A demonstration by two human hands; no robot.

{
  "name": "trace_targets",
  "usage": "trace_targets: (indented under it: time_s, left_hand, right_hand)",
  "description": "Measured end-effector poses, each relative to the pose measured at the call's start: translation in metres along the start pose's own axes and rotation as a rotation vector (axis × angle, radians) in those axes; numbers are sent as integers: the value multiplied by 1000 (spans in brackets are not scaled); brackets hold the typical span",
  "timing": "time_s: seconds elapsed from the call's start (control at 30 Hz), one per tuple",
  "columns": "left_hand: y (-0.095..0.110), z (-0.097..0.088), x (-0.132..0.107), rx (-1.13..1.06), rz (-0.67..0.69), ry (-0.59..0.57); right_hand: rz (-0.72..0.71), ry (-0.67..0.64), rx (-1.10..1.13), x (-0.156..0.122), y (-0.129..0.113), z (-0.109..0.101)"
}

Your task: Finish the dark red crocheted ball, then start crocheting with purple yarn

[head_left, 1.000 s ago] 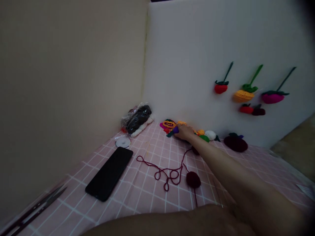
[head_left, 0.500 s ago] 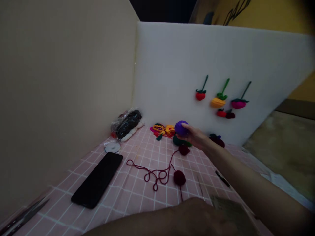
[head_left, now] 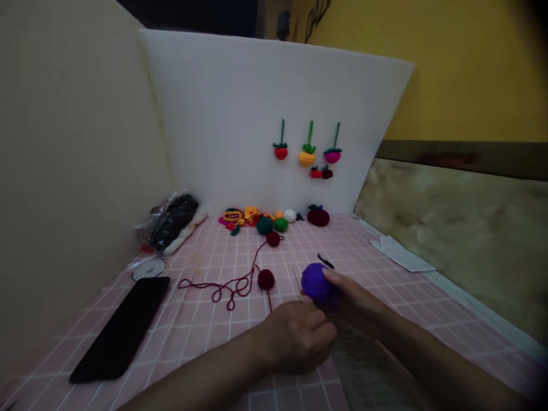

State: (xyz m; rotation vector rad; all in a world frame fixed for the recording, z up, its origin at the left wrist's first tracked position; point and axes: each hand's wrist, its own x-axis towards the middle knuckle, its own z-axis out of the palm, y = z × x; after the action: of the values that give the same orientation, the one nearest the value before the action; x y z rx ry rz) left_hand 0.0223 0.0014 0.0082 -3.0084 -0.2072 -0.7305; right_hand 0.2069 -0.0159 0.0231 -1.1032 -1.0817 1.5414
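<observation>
My right hand (head_left: pixel 355 302) grips a purple ball of yarn (head_left: pixel 315 282) just above the pink checked cloth (head_left: pixel 205 342) in the near middle. My left hand (head_left: pixel 295 337) is curled right beside it, fingertips at the ball's lower side; whether it pinches a thread I cannot make out. A dark red yarn ball (head_left: pixel 266 278) with a loose tangled strand (head_left: pixel 222 285) lies just to the left. A second small dark red ball (head_left: pixel 273 238) sits further back.
A black phone (head_left: pixel 122 328) lies at the left, with a round white disc (head_left: pixel 148 269) and a plastic bag of dark yarn (head_left: pixel 171 220) behind it. Crocheted pieces (head_left: pixel 257 220) line the white board's foot; small crocheted fruits (head_left: pixel 306 155) hang on it. A black tool (head_left: pixel 325 261) and papers (head_left: pixel 400 254) lie right.
My right hand picked the purple ball up from the crocheted pieces at the back and brought it near. My left hand came up to meet it. The view swung right.
</observation>
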Motion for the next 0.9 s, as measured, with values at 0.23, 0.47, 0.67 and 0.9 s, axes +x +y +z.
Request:
trace_targets:
  time_s: [0.23, 0.47, 0.67, 0.9]
  left_hand:
    - [-52, -84, 7, -89, -683, 278]
    - [-83, -57, -16, -111, -803, -121]
    - [-84, -33, -25, -146, -773, -296]
    - [-99, -22, -28, -181, -734, -333]
  right_hand:
    - [-7, 58, 90, -11, 14, -19]
    - [7, 15, 127, -4, 32, -17]
    - [26, -37, 205, -2, 48, -18]
    - [22, -65, 270, -3, 49, -11]
